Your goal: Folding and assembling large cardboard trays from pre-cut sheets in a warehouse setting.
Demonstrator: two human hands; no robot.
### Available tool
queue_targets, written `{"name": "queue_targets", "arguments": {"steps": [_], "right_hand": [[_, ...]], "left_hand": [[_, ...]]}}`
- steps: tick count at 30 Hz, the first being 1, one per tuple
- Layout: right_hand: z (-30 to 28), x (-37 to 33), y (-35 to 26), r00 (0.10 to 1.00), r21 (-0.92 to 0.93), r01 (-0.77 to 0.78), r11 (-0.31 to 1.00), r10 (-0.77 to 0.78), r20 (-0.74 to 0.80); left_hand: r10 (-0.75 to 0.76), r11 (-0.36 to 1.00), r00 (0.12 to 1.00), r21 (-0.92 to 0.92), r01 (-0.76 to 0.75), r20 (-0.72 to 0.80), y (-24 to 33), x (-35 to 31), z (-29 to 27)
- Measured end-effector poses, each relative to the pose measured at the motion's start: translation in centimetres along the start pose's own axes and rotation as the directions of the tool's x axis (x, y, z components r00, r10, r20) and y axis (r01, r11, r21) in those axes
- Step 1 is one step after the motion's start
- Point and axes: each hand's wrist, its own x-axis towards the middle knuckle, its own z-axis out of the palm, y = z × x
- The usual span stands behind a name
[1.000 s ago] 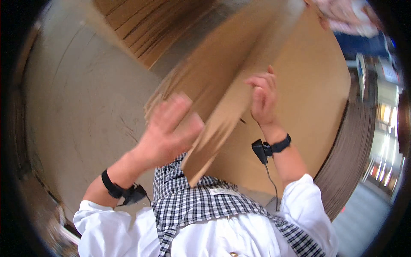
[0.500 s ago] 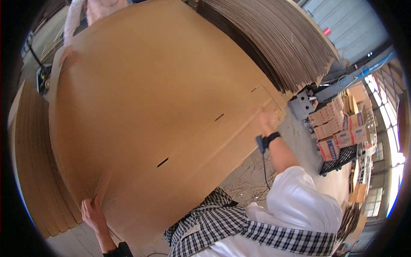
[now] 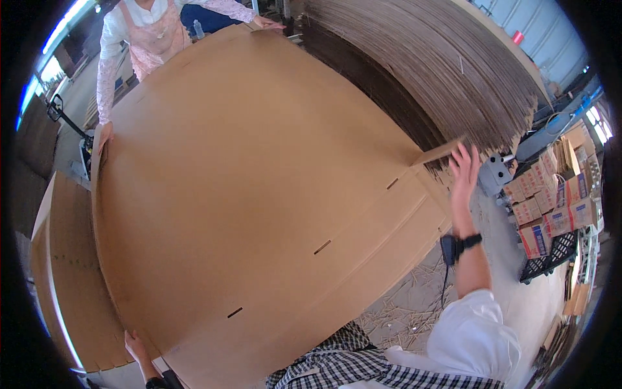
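A large brown cardboard sheet [image 3: 259, 168] with several short slots spreads out in front of me. My left hand [image 3: 136, 348] is closed on its near left edge, the thumb side hidden. At the right corner a narrow cardboard flap [image 3: 435, 153] stands raised from the sheet. Against the flap's outer end is my right hand [image 3: 464, 172], its fingers stretched and spread; its thumb cannot be made out. A co-worker holds the far side, one hand [image 3: 106, 133] on the left edge and the other hand [image 3: 267, 23] at the far corner.
A tall stack of cardboard sheets [image 3: 414, 58] rises at the far right, and another cardboard stack [image 3: 84, 279] stands left. Printed cartons [image 3: 551, 201] sit by a black crate [image 3: 551, 256] at right. Cardboard scraps [image 3: 408, 318] litter the floor. A pallet jack [image 3: 71, 123] is behind left.
My right hand has moved up and right, and the flap at the right corner now stands up. The sheet sits lower in view. My left hand stays on the edge.
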Motion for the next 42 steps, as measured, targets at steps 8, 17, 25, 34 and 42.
{"name": "queue_targets", "arguments": {"steps": [8, 17, 25, 34, 42], "right_hand": [[9.3, 8.5, 13.1, 0.879, -0.822, -0.1, 0.561, 0.437, 0.191], [6.8, 15.3, 12.4, 0.801, -0.915, 0.019, 0.403, 0.542, 0.256], [14.0, 9.4, 0.9, 0.675, -0.707, 0.707, 0.013, 0.288, 0.68], [17.1, -3.6, 11.6, 0.65, -0.706, 0.502, 0.499, 0.32, 0.689], [14.5, -2.3, 14.7, 0.671, -0.66, 0.727, 0.189, 0.009, 0.741]], "left_hand": [[0.043, 0.986, 0.988, -0.165, -0.018, 0.15, 0.5, -4.3, -1.1], [0.013, 0.984, 0.999, -0.177, -0.018, -0.03, -2.5, -4.3, 1.6], [0.056, 0.902, 0.989, -0.431, 0.011, 0.14, 0.4, -4.3, -0.7], [0.089, 0.905, 0.992, -0.423, -0.045, 0.086, 9.3, -7.9, 6.4], [-0.03, 0.999, 0.988, -0.008, 0.032, 0.153, 12.4, -10.2, 5.7]]}}
